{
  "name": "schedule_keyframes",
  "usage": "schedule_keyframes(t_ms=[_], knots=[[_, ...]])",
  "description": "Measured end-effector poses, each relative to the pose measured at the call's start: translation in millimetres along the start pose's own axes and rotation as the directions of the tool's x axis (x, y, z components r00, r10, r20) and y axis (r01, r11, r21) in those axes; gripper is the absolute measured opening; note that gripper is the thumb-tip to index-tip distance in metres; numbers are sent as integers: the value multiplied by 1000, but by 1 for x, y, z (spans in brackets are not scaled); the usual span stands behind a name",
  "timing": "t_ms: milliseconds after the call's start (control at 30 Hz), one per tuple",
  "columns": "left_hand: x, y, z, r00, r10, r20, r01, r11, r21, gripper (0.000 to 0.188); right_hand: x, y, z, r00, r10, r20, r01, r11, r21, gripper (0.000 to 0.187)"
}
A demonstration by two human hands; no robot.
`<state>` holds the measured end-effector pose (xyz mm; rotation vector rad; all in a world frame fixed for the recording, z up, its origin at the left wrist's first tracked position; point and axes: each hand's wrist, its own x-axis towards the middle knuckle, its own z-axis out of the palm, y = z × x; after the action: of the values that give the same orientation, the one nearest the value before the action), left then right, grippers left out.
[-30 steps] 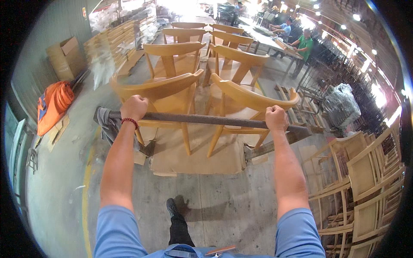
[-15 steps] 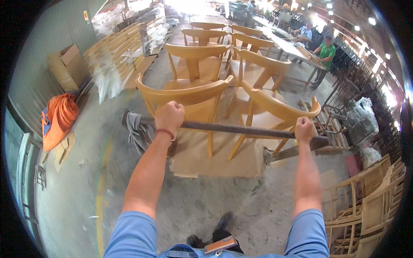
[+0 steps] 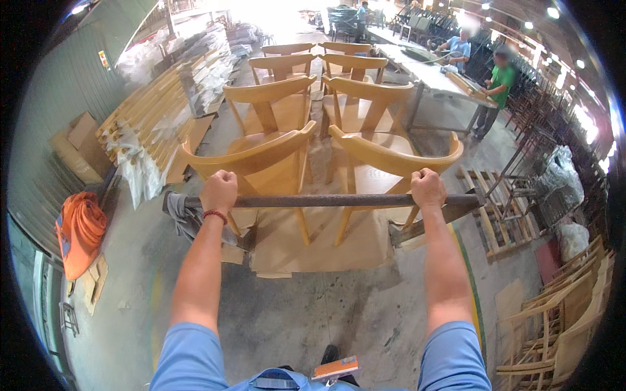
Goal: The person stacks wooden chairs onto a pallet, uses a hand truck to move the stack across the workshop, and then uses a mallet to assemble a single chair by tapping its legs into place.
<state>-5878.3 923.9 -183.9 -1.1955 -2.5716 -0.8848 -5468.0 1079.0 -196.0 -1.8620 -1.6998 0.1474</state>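
Both arms are stretched ahead, with my left hand (image 3: 219,191) and my right hand (image 3: 428,188) closed round a dark metal push bar (image 3: 319,201). The left one grips near the bar's left end, the right one near its right end. Just beyond it, wooden chairs stand in two rows on a low cart. The near left chair (image 3: 251,156) and the near right chair (image 3: 398,155) have curved backrests turned towards me. Brown cardboard (image 3: 319,251) lies beneath the chairs. Over the bar's left corner hangs a grey cloth (image 3: 181,212).
Stacked boards (image 3: 153,124) with plastic sheeting lie at left, near an orange bundle (image 3: 81,225). A long worktable (image 3: 424,78) runs along the right, with a person in green (image 3: 502,85) beside it. A wooden pallet (image 3: 489,215) and chair frames (image 3: 561,313) are at right.
The bar, slanted before, now runs level across the view. The near chairs appear further left and straighter ahead, and the pallet shows more fully. Both hands keep their grip.
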Motion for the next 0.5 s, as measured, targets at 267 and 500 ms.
schedule_keyframes(t_ms=[267, 500], knots=[[135, 39, 73, 1000, 2, 20, -2, 1000, -3, 34, 127, -46, 74, 991, -52, -123, 62, 995, 77, 30], [244, 76, 143, 999, 36, -18, -36, 999, 19, 31, 246, -81, 133, 996, -36, -81, 34, 999, -31, 32]])
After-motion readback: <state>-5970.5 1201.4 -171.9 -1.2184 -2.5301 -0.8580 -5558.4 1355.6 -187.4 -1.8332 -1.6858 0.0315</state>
